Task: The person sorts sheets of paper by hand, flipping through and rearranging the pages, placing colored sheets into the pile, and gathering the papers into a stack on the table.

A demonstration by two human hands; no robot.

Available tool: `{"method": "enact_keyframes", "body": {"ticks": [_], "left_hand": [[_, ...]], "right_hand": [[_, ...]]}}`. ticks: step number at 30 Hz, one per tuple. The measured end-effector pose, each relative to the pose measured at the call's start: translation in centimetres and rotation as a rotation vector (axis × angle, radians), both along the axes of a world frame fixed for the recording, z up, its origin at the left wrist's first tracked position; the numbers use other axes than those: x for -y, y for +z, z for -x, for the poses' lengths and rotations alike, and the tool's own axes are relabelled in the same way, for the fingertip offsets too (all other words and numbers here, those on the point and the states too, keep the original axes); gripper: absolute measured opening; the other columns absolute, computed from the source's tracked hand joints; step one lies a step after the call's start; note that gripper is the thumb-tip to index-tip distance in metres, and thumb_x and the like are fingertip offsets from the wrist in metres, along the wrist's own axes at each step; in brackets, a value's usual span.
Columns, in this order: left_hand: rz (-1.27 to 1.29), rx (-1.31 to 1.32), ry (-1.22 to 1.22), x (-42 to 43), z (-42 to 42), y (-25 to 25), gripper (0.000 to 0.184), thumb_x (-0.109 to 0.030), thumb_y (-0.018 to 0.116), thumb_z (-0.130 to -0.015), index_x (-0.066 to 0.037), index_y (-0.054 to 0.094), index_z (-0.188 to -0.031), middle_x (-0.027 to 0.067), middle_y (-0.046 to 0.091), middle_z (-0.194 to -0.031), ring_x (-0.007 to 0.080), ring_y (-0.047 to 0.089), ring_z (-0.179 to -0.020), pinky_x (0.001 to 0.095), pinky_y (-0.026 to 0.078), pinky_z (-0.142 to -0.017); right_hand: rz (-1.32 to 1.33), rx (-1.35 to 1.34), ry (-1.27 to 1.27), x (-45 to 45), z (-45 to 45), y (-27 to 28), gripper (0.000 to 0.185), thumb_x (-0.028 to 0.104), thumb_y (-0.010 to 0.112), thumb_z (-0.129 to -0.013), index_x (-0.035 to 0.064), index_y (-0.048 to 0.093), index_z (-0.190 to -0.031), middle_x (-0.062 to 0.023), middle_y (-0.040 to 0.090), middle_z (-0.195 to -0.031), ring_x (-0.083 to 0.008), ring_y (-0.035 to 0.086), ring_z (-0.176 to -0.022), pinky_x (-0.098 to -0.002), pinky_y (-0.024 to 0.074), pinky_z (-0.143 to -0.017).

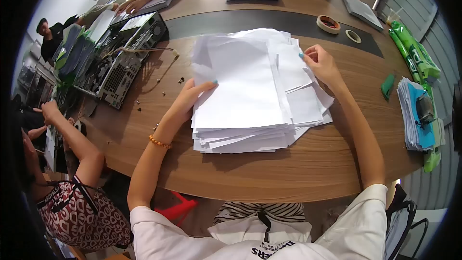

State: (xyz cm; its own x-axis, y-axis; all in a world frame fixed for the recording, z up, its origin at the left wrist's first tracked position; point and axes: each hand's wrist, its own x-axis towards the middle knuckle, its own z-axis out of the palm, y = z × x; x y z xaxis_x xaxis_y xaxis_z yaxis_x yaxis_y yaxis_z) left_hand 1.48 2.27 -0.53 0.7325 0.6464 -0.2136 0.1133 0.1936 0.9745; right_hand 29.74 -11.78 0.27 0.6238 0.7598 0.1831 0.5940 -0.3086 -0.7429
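A thick, uneven stack of white paper lies on the brown wooden table in front of me. My left hand grips the stack's left edge, thumb on top and the fingers hidden beneath. On the right, looser sheets fan out from under the pile. My right hand is at their upper right edge, its fingers curled and pinched together by the paper; whether a sheet is between them is too small to tell.
An opened computer case with a cable stands at the left, small screws beside it. Tape rolls lie at the upper right. Green packages and clipped papers line the right edge. Other people sit at the left and far side.
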Motion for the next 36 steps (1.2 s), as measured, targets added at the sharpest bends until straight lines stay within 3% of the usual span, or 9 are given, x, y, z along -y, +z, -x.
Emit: {"method": "enact_keyframes", "body": {"ticks": [5, 8, 15, 17, 21, 23, 25, 28, 36], "left_hand": [[-0.011, -0.025, 0.002, -0.1, 0.0, 0.2, 0.034, -0.017, 0.054, -0.074, 0.004, 0.044, -0.099, 0.0097, 0.053, -0.089, 0.0127, 0.054, -0.075, 0.0232, 0.044, -0.064], [-0.026, -0.036, 0.023, -0.1, -0.1, 0.0, 0.034, -0.017, 0.054, -0.074, 0.004, 0.044, -0.099, 0.0098, 0.053, -0.089, 0.0124, 0.054, -0.075, 0.0229, 0.045, -0.063], [-0.016, 0.002, 0.004, 0.1, 0.0, 0.2, 0.032, -0.016, 0.054, -0.075, 0.004, 0.045, -0.098, 0.0098, 0.053, -0.089, 0.0122, 0.054, -0.075, 0.0215, 0.045, -0.062], [-0.003, 0.018, 0.004, 0.1, 0.0, 0.0, 0.031, -0.015, 0.054, -0.075, 0.004, 0.045, -0.098, 0.0092, 0.053, -0.087, 0.0121, 0.054, -0.074, 0.022, 0.045, -0.062], [0.005, 0.015, 0.017, 0.4, -0.1, 0.4, 0.03, -0.015, 0.053, -0.075, 0.003, 0.045, -0.098, 0.0086, 0.054, -0.087, 0.0119, 0.054, -0.074, 0.0223, 0.045, -0.063], [-0.001, -0.006, 0.013, 0.2, -0.1, 0.3, 0.03, -0.015, 0.053, -0.075, 0.003, 0.045, -0.098, 0.0084, 0.054, -0.087, 0.0118, 0.054, -0.074, 0.0225, 0.045, -0.063], [-0.005, 0.001, 0.014, 0.2, 0.0, 0.3, 0.03, -0.015, 0.053, -0.075, 0.003, 0.045, -0.098, 0.0084, 0.053, -0.087, 0.0117, 0.054, -0.074, 0.0225, 0.045, -0.063], [-0.005, 0.006, 0.007, 0.3, 0.0, 0.4, 0.031, -0.015, 0.054, -0.075, 0.003, 0.045, -0.098, 0.0084, 0.053, -0.087, 0.0117, 0.054, -0.075, 0.0225, 0.044, -0.064], [-0.001, 0.018, -0.018, -0.3, 0.1, -0.1, 0.034, -0.017, 0.055, -0.074, 0.004, 0.044, -0.099, 0.0092, 0.053, -0.088, 0.012, 0.053, -0.075, 0.0226, 0.044, -0.064]], "right_hand": [[0.105, 0.091, 0.039, 0.5, -0.6, -0.6, 0.048, 0.034, 0.07, -0.056, -0.0027, 0.053, -0.083, -0.0136, 0.058, -0.074, -0.0196, 0.056, -0.064, -0.0274, 0.045, -0.06], [0.072, -0.076, 0.089, 0.2, -1.6, -0.8, 0.033, 0.023, 0.07, -0.06, -0.0026, 0.057, -0.077, -0.0063, 0.056, -0.063, -0.0097, 0.051, -0.054, -0.0206, 0.0398, -0.049], [0.12, -0.247, 0.128, 1.5, -3.0, 0.5, 0.025, 0.021, 0.066, -0.061, -0.0023, 0.061, -0.067, -0.0089, 0.057, -0.056, -0.0145, 0.054, -0.052, -0.0256, 0.0402, -0.049], [0.296, 0.102, 0.076, 2.0, -3.5, 0.9, 0.022, 0.023, 0.063, -0.064, 0.001, 0.061, -0.068, -0.0112, 0.058, -0.059, -0.0203, 0.056, -0.053, -0.0295, 0.0412, -0.05], [0.138, 0.629, -0.184, 2.7, -3.8, 1.5, 0.021, 0.023, 0.057, -0.07, 0.0023, 0.059, -0.07, -0.0144, 0.057, -0.063, -0.0278, 0.056, -0.057, -0.0335, 0.0415, -0.052], [-0.178, 0.501, -0.262, 2.7, -5.2, 1.5, 0.02, 0.021, 0.054, -0.073, 0.0019, 0.057, -0.071, -0.0175, 0.055, -0.067, -0.0334, 0.054, -0.063, -0.0366, 0.0413, -0.054], [-0.28, 0.478, -0.291, 2.6, -5.5, 1.7, 0.021, 0.02, 0.052, -0.076, 0.0001, 0.057, -0.072, -0.0123, 0.057, -0.06, -0.0251, 0.056, -0.054, -0.032, 0.0404, -0.05], [-0.624, -0.151, -0.172, 2.2, -5.4, 2.4, 0.026, 0.022, 0.05, -0.081, -0.0015, 0.057, -0.072, 0.0028, 0.049, -0.053, -0.0032, 0.04, -0.042, -0.0198, 0.0297, -0.036], [-0.583, -0.682, 0.118, 1.0, -0.8, 4.5, 0.029, 0.028, 0.051, -0.08, 0.0003, 0.056, -0.077, 0.0006, 0.051, -0.056, -0.0028, 0.041, -0.042, -0.0185, 0.0324, -0.037]]}}
